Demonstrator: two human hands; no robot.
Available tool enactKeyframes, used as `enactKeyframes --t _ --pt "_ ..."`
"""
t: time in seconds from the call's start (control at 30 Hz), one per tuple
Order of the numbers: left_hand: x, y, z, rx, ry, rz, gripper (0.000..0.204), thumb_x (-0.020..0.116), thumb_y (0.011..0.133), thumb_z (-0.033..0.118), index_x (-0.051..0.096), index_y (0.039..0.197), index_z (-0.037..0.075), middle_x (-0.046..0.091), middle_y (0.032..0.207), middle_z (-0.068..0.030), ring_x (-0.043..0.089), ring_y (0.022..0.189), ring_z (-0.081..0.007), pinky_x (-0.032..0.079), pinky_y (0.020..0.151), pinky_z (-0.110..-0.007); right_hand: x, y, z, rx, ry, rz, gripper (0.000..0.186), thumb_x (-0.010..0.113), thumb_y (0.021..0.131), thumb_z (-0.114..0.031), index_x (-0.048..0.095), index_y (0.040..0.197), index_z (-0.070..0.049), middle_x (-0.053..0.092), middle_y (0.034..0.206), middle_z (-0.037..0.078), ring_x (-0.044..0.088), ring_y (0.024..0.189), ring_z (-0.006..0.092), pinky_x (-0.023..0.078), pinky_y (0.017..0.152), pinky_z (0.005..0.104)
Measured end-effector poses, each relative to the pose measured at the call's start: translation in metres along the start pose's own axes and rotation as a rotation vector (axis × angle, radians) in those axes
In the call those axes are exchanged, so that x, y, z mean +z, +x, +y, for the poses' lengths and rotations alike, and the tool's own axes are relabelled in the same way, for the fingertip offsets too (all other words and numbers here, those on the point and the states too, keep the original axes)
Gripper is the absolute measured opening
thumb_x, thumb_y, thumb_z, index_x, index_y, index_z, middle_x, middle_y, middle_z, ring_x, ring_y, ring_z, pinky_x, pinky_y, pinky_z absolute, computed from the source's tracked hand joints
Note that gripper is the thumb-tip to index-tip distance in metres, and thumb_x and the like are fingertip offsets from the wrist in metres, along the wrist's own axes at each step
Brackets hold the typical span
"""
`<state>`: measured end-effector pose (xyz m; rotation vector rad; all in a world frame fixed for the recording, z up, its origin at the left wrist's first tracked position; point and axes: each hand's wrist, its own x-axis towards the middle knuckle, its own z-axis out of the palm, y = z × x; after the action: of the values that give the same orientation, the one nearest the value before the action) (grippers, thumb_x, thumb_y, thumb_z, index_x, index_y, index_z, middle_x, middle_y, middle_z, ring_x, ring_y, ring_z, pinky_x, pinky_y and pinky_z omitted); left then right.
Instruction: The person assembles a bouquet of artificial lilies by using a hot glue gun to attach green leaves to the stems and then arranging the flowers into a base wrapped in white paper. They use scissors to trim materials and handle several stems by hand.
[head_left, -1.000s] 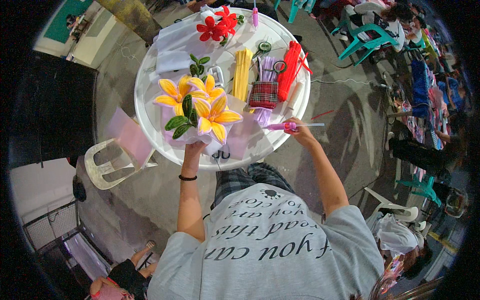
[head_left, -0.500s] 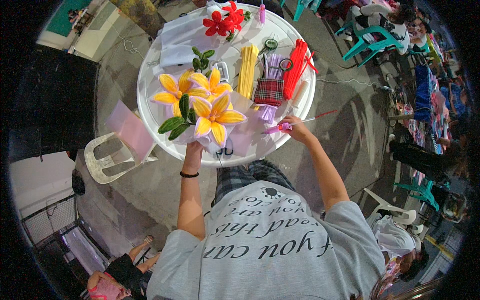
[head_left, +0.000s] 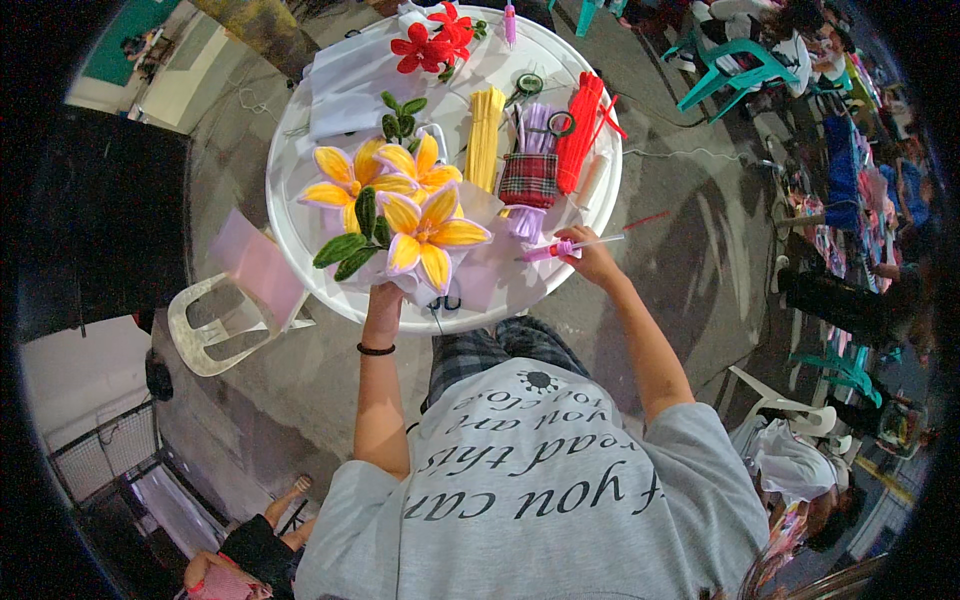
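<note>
My left hand (head_left: 384, 302) is closed around the base of a bouquet of yellow pipe-cleaner flowers (head_left: 430, 234) with lilac edges, at the near side of the table. Its fingers are partly hidden under the petals and pale wrapping. Dark green fuzzy leaves (head_left: 340, 250) stick out at the bouquet's left. In my right hand (head_left: 592, 258) is a pink glue gun (head_left: 545, 252), its tip pointing left toward the flowers. A clear stick (head_left: 605, 240) with a red end reaches out behind it to the right.
The round white table (head_left: 285, 215) also bears yellow pipe cleaners (head_left: 484, 140), red ones (head_left: 578, 140), a lilac bundle in plaid cloth (head_left: 528, 180), scissors (head_left: 561, 123), green tape (head_left: 529, 84) and red flowers (head_left: 412, 50). A white chair (head_left: 195, 335) stands left. People and green chairs (head_left: 745, 75) are right.
The table and its contents have shifted slightly left in the picture. Both hands keep their holds, and the glue gun sits a little farther left and higher.
</note>
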<state>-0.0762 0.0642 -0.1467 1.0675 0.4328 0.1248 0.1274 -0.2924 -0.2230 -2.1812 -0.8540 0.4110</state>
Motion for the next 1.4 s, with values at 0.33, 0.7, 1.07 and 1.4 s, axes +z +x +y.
enactKeyframes --t 0.33,0.7,1.07,1.4 --pt "0.008 -0.002 0.008 0.036 0.051 -0.035 0.061 0.072 0.087 0.024 0.045 0.138 0.006 0.053 0.135 -0.005 0.051 0.125 -0.0192 0.041 0.106 -0.036 -0.003 -0.014 0.004 -0.038 0.086 0.157 0.031 0.067 0.078 0.003 0.06 0.107 -0.005 0.062 0.107 0.014 0.061 0.101 0.0361 0.05 0.087 0.0419" --pt "0.017 -0.006 0.008 -0.005 -0.092 0.073 0.062 0.066 0.082 -0.001 0.041 0.139 0.005 0.052 0.136 -0.0059 0.051 0.126 -0.0228 0.044 0.105 -0.037 -0.006 -0.012 0.023 -0.002 -0.117 0.118 0.024 0.062 0.08 0.001 0.06 0.104 -0.002 0.062 0.104 0.019 0.06 0.099 0.0401 0.049 0.084 0.0448" --pt "0.018 -0.013 0.011 -0.025 -0.047 0.079 0.06 0.067 0.083 0.004 0.043 0.139 0.007 0.052 0.135 -0.0046 0.052 0.124 -0.0203 0.045 0.103 -0.035 -0.012 -0.001 0.004 -0.048 -0.092 0.085 0.026 0.059 0.077 0.007 0.061 0.102 -0.001 0.062 0.101 0.016 0.06 0.096 0.0384 0.049 0.082 0.0444" --pt "0.013 -0.012 0.006 0.004 0.012 0.043 0.061 0.073 0.086 0.017 0.044 0.139 0.007 0.053 0.135 -0.0032 0.052 0.124 -0.0188 0.045 0.103 -0.036 -0.023 0.007 0.024 -0.048 -0.168 0.04 0.023 0.058 0.08 0.003 0.064 0.101 -0.004 0.065 0.102 0.014 0.061 0.1 0.0364 0.049 0.085 0.0427"
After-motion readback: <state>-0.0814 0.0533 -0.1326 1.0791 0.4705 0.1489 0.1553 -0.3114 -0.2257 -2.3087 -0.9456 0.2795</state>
